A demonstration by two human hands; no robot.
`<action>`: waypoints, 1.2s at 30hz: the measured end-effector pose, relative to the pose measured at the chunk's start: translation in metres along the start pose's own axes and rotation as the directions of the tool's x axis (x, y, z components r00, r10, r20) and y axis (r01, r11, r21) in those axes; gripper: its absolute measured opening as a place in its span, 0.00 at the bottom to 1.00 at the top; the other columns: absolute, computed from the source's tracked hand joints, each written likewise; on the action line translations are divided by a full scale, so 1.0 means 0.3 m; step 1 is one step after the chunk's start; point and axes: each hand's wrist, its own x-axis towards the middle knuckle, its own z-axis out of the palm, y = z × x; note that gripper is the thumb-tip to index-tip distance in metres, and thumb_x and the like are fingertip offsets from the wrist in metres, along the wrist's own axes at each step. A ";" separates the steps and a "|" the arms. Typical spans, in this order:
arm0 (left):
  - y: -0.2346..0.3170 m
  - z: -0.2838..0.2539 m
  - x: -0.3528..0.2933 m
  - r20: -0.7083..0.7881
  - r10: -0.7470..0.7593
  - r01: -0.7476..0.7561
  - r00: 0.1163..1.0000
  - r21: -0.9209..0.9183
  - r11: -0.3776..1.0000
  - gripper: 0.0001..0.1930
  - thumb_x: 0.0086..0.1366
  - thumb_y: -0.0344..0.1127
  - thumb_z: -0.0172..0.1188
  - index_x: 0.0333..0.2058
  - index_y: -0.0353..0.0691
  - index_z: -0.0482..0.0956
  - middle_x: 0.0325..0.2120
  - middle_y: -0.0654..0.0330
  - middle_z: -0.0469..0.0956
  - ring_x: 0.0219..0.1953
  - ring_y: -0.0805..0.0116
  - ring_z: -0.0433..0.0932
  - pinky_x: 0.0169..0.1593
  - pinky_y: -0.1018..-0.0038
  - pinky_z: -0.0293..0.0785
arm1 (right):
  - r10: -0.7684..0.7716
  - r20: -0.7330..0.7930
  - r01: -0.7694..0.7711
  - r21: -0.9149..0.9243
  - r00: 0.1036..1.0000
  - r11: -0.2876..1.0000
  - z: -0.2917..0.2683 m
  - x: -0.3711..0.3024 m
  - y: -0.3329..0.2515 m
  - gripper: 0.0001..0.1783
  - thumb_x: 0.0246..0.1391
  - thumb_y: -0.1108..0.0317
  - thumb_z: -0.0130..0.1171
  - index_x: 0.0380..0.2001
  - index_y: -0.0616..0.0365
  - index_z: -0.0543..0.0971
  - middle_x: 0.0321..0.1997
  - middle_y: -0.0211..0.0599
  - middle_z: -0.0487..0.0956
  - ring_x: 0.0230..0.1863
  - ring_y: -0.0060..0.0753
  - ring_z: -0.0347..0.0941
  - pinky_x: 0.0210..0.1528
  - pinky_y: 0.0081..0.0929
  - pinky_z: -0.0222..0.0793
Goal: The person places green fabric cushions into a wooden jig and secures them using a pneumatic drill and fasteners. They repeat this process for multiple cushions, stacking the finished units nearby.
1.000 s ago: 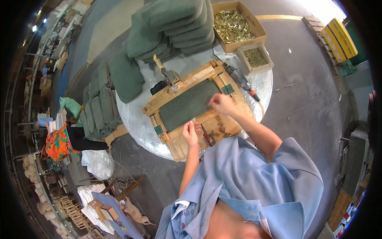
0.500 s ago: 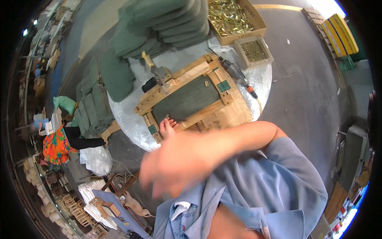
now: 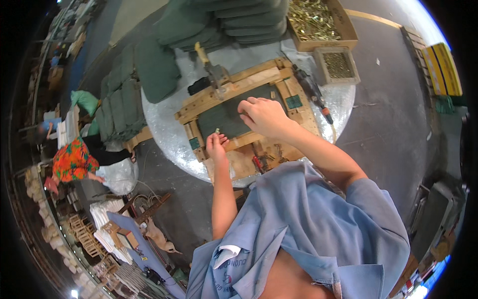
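Observation:
A dark green padded panel lies inside a wooden frame jig on the round, plastic-wrapped table. At the panel's near left corner, my left hand pinches a small brass-coloured metal piece between its fingertips. My right hand hovers over the panel's middle with its fingers curled together; whatever they hold is hidden. A second small brass piece rests near the panel's far right corner. A toggle clamp with a yellow handle stands on the jig's far rail.
Right of the jig lies a power screwdriver. A carton of brass pieces and a tray of screws stand behind it. Stacked green cushions fill the far side. Red-handled pliers lie near me. A person is at left.
My right arm has swung from in front of my chest out over the panel. My left hand stays by the panel's near left corner. The view has shifted slightly.

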 end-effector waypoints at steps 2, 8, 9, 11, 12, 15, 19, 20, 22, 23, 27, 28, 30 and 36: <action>0.009 -0.004 -0.009 -0.002 -0.009 0.009 1.000 0.012 1.000 0.11 0.83 0.40 0.55 0.49 0.39 0.79 0.39 0.59 0.82 0.38 0.71 0.82 0.42 0.73 0.86 | 0.088 0.027 -0.085 -0.097 0.996 0.992 0.042 -0.034 0.086 0.09 0.63 0.59 0.64 0.41 0.49 0.82 0.40 0.34 0.85 0.44 0.45 0.86 0.41 0.43 0.82; 0.013 -0.002 -0.014 0.019 -0.003 0.003 1.000 0.036 0.999 0.13 0.83 0.42 0.56 0.51 0.38 0.78 0.41 0.59 0.81 0.41 0.69 0.82 0.45 0.70 0.85 | 0.230 -0.018 -0.230 -0.151 0.973 0.961 0.074 -0.085 0.189 0.09 0.64 0.59 0.65 0.43 0.47 0.82 0.41 0.32 0.84 0.45 0.43 0.85 0.41 0.42 0.82; 0.017 -0.004 -0.014 0.016 -0.008 0.008 1.000 0.043 0.999 0.13 0.83 0.42 0.56 0.51 0.38 0.78 0.41 0.59 0.81 0.41 0.69 0.82 0.45 0.70 0.85 | 0.248 -0.014 -0.247 -0.158 0.969 0.956 0.082 -0.085 0.201 0.09 0.64 0.59 0.65 0.44 0.47 0.82 0.42 0.32 0.84 0.45 0.44 0.85 0.42 0.43 0.82; 0.020 -0.006 -0.014 0.007 -0.019 0.018 1.000 0.055 0.998 0.13 0.83 0.42 0.56 0.52 0.38 0.78 0.40 0.59 0.81 0.41 0.69 0.82 0.46 0.70 0.85 | 0.282 -0.004 -0.278 -0.173 0.959 0.945 0.101 -0.085 0.228 0.10 0.64 0.59 0.65 0.45 0.46 0.81 0.43 0.32 0.83 0.45 0.44 0.85 0.42 0.43 0.82; 0.024 -0.001 -0.016 0.000 -0.019 0.019 1.000 0.068 0.998 0.13 0.83 0.42 0.55 0.50 0.38 0.78 0.39 0.59 0.81 0.39 0.70 0.82 0.43 0.71 0.86 | 0.294 -0.049 -0.298 -0.161 0.955 0.941 0.118 -0.088 0.249 0.10 0.64 0.59 0.65 0.45 0.46 0.81 0.43 0.32 0.83 0.46 0.45 0.85 0.42 0.44 0.82; 0.059 0.027 -0.012 -0.032 0.001 0.004 0.999 0.139 0.990 0.12 0.83 0.40 0.54 0.47 0.37 0.78 0.36 0.60 0.81 0.34 0.72 0.82 0.37 0.72 0.86 | 0.330 -0.168 -0.351 -0.116 0.929 0.929 0.179 -0.096 0.324 0.11 0.65 0.58 0.66 0.46 0.47 0.80 0.43 0.34 0.83 0.46 0.46 0.85 0.42 0.45 0.82; 0.105 0.030 0.026 -0.101 0.090 -0.044 0.991 0.391 0.920 0.12 0.82 0.41 0.55 0.43 0.37 0.77 0.28 0.59 0.80 0.30 0.72 0.82 0.30 0.72 0.82 | 0.411 -0.229 -0.428 -0.026 0.882 0.903 0.227 -0.114 0.413 0.12 0.65 0.57 0.66 0.46 0.47 0.79 0.44 0.36 0.84 0.43 0.49 0.85 0.43 0.47 0.81; 0.118 0.024 0.045 -0.118 0.125 -0.057 0.985 0.463 0.884 0.12 0.82 0.41 0.55 0.42 0.37 0.77 0.26 0.59 0.79 0.29 0.72 0.82 0.28 0.72 0.81 | 0.432 -0.230 -0.444 0.000 0.872 0.896 0.236 -0.115 0.433 0.12 0.66 0.56 0.65 0.46 0.47 0.79 0.44 0.36 0.84 0.43 0.50 0.85 0.42 0.47 0.81; 0.152 0.023 0.072 -0.123 0.143 -0.041 0.982 0.602 0.797 0.13 0.80 0.42 0.56 0.42 0.37 0.78 0.26 0.55 0.82 0.31 0.63 0.85 0.31 0.67 0.81 | 0.459 -0.246 -0.474 -0.004 0.854 0.881 0.249 -0.109 0.465 0.10 0.67 0.57 0.65 0.46 0.47 0.81 0.44 0.36 0.86 0.42 0.50 0.85 0.42 0.47 0.81; 0.170 0.025 0.086 -0.124 0.150 -0.029 0.981 0.666 0.746 0.13 0.79 0.42 0.57 0.41 0.37 0.78 0.27 0.53 0.83 0.32 0.59 0.86 0.32 0.64 0.81 | 0.454 -0.266 -0.470 0.004 0.851 0.883 0.249 -0.109 0.479 0.11 0.67 0.56 0.65 0.46 0.48 0.82 0.44 0.36 0.87 0.43 0.49 0.85 0.43 0.47 0.80; 0.134 -0.055 0.189 -0.082 0.327 -0.103 0.941 0.854 0.510 0.15 0.77 0.45 0.55 0.45 0.39 0.81 0.36 0.42 0.86 0.41 0.31 0.83 0.48 0.47 0.80 | 0.448 -0.336 -0.482 -0.018 0.828 0.876 0.272 -0.073 0.511 0.10 0.67 0.56 0.65 0.43 0.47 0.83 0.40 0.36 0.89 0.42 0.51 0.86 0.41 0.49 0.80; 0.133 -0.057 0.193 -0.105 0.312 -0.068 0.944 0.864 0.498 0.15 0.77 0.45 0.54 0.45 0.39 0.81 0.36 0.41 0.86 0.42 0.31 0.83 0.48 0.47 0.80 | 0.455 -0.350 -0.493 -0.023 0.819 0.870 0.277 -0.057 0.501 0.09 0.67 0.56 0.65 0.43 0.47 0.82 0.39 0.36 0.89 0.41 0.51 0.86 0.41 0.49 0.80; 0.140 -0.058 0.217 -0.155 0.284 0.003 0.946 0.882 0.471 0.17 0.77 0.46 0.53 0.46 0.39 0.81 0.37 0.41 0.87 0.44 0.33 0.84 0.48 0.46 0.80 | 0.543 -0.333 -0.586 -0.037 0.771 0.810 0.273 -0.032 0.497 0.11 0.67 0.53 0.65 0.41 0.46 0.81 0.36 0.35 0.89 0.40 0.53 0.86 0.40 0.51 0.80; 0.222 -0.014 0.180 -0.194 0.123 0.078 0.973 0.784 0.616 0.20 0.80 0.47 0.50 0.46 0.34 0.80 0.28 0.45 0.86 0.18 0.51 0.85 0.29 0.59 0.84 | 0.537 -0.362 -0.582 -0.019 0.762 0.813 0.273 -0.014 0.498 0.14 0.65 0.50 0.67 0.41 0.46 0.80 0.35 0.36 0.88 0.38 0.50 0.86 0.37 0.47 0.78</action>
